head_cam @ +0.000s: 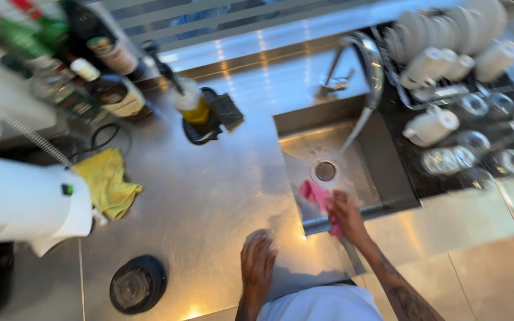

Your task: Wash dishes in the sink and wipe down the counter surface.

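Closest to the person, the left hand (pixel 257 264) lies flat on the steel counter (pixel 209 196) near its front edge, palm down over something pale that is too blurred to name; whether its fingers are apart or closed on that thing I cannot tell. Just to its right and a little farther in, the right hand (pixel 345 214) sits at the front rim of the sink (pixel 388 172), its fingers closed on a pink cloth (pixel 315 195). The cloth trails away from the fingers toward the far left, down into the basin, so its long axis runs from the rim toward the drain (pixel 325 171), which lies just beyond the cloth's free end. The right hand is plainly the nearer one to cloth and drain; the left is well apart from both. From the curved tap (pixel 371 65) a stream of water falls toward the drain. On the counter's left part a dark round lid (pixel 138 284) rests by the front edge, a yellow rag (pixel 109 181) lies farther back beside a white appliance (pixel 25 202), and a soap bottle (pixel 193 107) stands toward the back edge. Right of the sink, a rack of white dishes (pixel 447 35) and upturned glasses (pixel 471 148) fill the far corner.
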